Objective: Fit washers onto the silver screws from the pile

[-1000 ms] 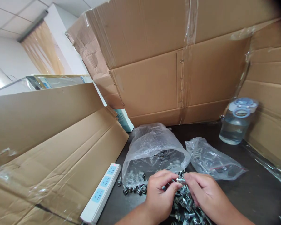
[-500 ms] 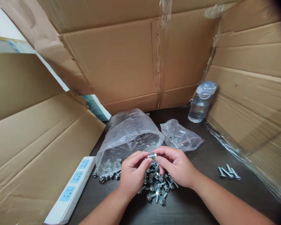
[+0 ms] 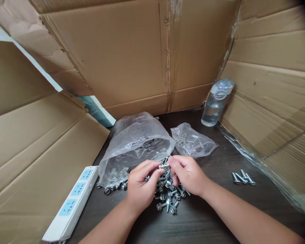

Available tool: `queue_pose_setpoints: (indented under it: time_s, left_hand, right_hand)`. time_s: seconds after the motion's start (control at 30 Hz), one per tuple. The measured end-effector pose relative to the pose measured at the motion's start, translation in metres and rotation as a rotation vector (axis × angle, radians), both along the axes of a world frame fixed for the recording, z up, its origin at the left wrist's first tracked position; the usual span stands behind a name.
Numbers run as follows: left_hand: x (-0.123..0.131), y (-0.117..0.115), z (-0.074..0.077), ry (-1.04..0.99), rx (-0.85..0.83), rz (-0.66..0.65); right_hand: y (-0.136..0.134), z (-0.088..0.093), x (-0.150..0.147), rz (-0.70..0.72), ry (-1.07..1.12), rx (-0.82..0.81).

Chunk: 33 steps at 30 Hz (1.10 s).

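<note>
Between thumb and fingers, my left hand (image 3: 142,183) pinches a small silver bolt (image 3: 164,166) lying roughly level above the pile. At the bolt's right end, the closed thumb and fingertips of my right hand (image 3: 189,174) meet it; they partly hide that end, so I cannot tell if a nut or washer is on it. Below both hands spreads a pile of silver bolts (image 3: 169,195), many with flanged heads or nuts. A large clear plastic bag (image 3: 139,130) lies behind my left hand, its mouth toward me, with more hardware near the opening.
A smaller zip bag (image 3: 193,140) with hardware lies behind my right hand. Several separate bolts (image 3: 244,178) lie at the right. A water bottle (image 3: 215,105) stands at the back right, a white power strip (image 3: 71,203) at the left. Cardboard walls (image 3: 127,57) enclose the dark table (image 3: 193,223).
My right fingers have shifted around the bolt's right end, and more of the bolt shows between the hands. The camera view has tilted down slightly, so everything sits higher.
</note>
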State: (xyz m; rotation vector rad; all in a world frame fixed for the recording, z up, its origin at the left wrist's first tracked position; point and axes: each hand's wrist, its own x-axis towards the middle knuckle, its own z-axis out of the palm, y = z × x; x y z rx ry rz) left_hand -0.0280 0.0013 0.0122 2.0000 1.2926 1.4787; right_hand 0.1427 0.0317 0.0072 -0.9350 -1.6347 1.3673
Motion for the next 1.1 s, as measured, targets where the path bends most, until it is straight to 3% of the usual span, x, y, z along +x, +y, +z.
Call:
queue_pose_setpoints:
  time_s: [0.23,0.37,0.63,0.8,0.93,1.1]
  left_hand:
    - [0.0015,-0.0002,-0.0001,-0.174,-0.195,0.003]
    - [0.0015,0.0000,-0.0007,-0.261,-0.279,-0.018]
    - [-0.0012,-0.0026,-0.0030,-0.183,-0.228,-0.053]
    - [0.0022,-0.0010,0.0010,-0.341,-0.336,-0.072]
    - [0.0063,0.0007,0.0047,-0.498,-0.476,-0.050]
    - [0.0070,0.0014,0.0054,-0.546,-0.485,-0.071]
  right_hand:
    - [-0.0013,-0.0012,0.0014,0.050,0.219,-0.006]
    - [-0.0026,-0.0001,-0.0007,0.035,0.189,-0.022]
    - [-0.0031,0.0056,-0.0007,0.042,0.092,-0.015]
    - [-0.0010,0.0034,0.0009,0.020,-0.009,-0.017]
    - [0.0001,0.0013,0.0010,0.018,0.082,-0.068]
    - [-0.0055,-0.0004,-0.0016,0.067,0.161,-0.032]
